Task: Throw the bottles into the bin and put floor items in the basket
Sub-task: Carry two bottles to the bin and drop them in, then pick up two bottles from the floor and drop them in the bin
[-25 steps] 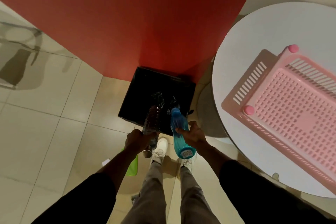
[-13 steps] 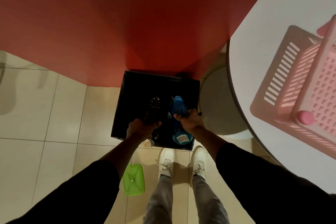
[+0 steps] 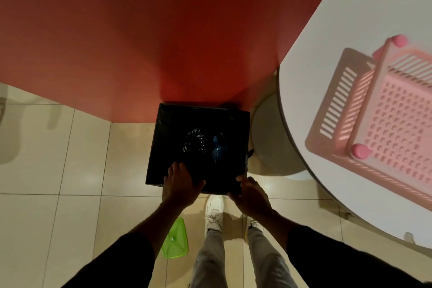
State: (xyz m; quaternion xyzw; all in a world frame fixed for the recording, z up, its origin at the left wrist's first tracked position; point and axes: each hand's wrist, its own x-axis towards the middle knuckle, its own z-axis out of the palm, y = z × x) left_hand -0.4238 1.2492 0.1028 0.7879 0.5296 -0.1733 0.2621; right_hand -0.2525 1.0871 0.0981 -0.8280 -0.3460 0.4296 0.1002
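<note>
A red wall [image 3: 140,30] fills the upper half of the frame, with a tiled floor [image 3: 58,159] spread below it. At the right edge a round white bench [image 3: 350,30] is seen. A pink basket [image 3: 336,105] is stood on it, presumably kept within reach so that floor items can be gathered into it; nothing is seen inside it yet.

A black bin [image 3: 159,147], lined with a dark bag, is set against the foot of the wall at centre frame, tucked beside the bench's base where it is out of the way.

Over the bin's near rim the left grip [image 3: 180,184] is held with fingers apart and empty. The right grip [image 3: 251,196] is poised at the bin's lower right corner, fingers loosely curled and nothing visibly held.

A green container [image 3: 175,239] is left lying on the floor at lower centre, just left of the white shoes [image 3: 214,214], and is judged to be bound for the basket.

Deep in the bin a clear bottle [image 3: 195,144] and a blue bottle [image 3: 218,149] are seen side by side, so that part of the job is judged done.
</note>
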